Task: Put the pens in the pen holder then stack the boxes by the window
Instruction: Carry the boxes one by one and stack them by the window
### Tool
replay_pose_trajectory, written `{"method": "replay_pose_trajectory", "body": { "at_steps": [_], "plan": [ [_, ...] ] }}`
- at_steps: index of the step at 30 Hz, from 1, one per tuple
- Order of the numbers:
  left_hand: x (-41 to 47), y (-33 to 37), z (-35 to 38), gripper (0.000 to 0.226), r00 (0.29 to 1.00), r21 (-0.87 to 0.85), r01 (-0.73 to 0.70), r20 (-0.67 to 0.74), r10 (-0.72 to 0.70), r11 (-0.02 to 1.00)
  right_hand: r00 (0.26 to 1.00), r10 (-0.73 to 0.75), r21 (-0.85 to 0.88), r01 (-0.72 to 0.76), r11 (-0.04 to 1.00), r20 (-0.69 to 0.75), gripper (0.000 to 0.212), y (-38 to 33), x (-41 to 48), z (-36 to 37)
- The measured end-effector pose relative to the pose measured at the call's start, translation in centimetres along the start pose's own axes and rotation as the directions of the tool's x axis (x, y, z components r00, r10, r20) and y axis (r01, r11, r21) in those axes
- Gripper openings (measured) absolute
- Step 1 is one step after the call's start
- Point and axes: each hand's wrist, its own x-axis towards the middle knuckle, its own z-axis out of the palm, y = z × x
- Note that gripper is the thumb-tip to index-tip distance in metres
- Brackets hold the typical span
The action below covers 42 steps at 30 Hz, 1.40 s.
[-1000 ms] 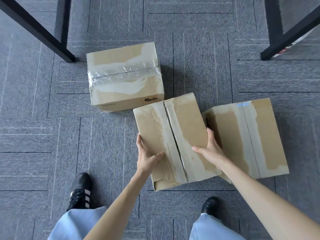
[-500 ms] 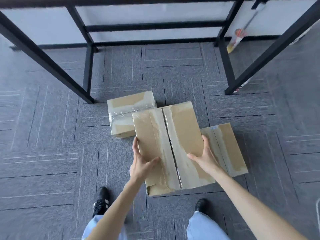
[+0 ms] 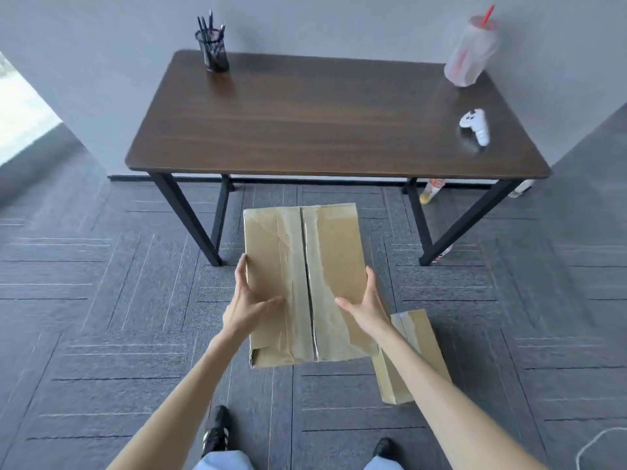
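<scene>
I hold a taped cardboard box up off the floor, flat side toward me. My left hand grips its left edge with the thumb on top. My right hand grips the right edge the same way. A second cardboard box lies on the carpet below and to the right, partly hidden by my right forearm. The third box is hidden. On the table's far left corner stands a dark mesh pen holder with several pens upright in it.
A dark wooden table on black legs stands ahead against the wall. A bagged drink cup and a white controller rest on its right side. Bright window light falls at the far left. My shoes are on grey carpet.
I have risen with the box in both hands and the view has tilted up, bringing the tabletop and pen holder into sight. The box with clear tape is now out of sight.
</scene>
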Motion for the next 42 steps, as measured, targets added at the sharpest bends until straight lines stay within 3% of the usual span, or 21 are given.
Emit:
{"method": "replay_pose_trajectory", "body": {
  "at_steps": [14,20,27,33,38,42],
  "plan": [
    [-5.6,5.5,-23.6,0.1,0.957,-0.043,-0.065,-0.285,0.05,0.997,0.939,-0.334,0.133,0.321,0.938,0.088,0.1,-22.2,-5.6,2.8],
    [-9.3,6.7,-30.6,0.095,0.868,-0.056,-0.124,-0.489,0.081,0.991,0.848,-0.514,0.147,0.497,0.855,0.126,0.099,-29.8,-8.0,4.5],
    [-14.8,5.4,-37.6,0.097,0.775,-0.2,-0.169,-0.633,0.005,0.965,0.721,-0.648,0.17,0.626,0.761,0.248,0.101,-37.2,-11.3,7.4],
    [-16.5,2.3,-47.3,0.098,0.719,-0.306,-0.335,-0.694,0.032,0.891,0.612,-0.748,0.201,0.723,0.66,0.255,0.095,-46.3,-13.9,14.6],
    [-16.2,-1.9,-57.6,0.082,0.67,-0.335,-0.47,-0.738,0.083,0.817,0.581,-0.757,0.275,0.707,0.651,0.3,0.089,-54.2,-15.9,23.3],
    [-15.3,-5.5,-65.6,0.083,0.685,-0.369,-0.461,-0.726,0.059,0.807,0.594,-0.741,0.248,0.702,0.667,0.311,0.092,-60.3,-16.9,29.8]
  ]
}}
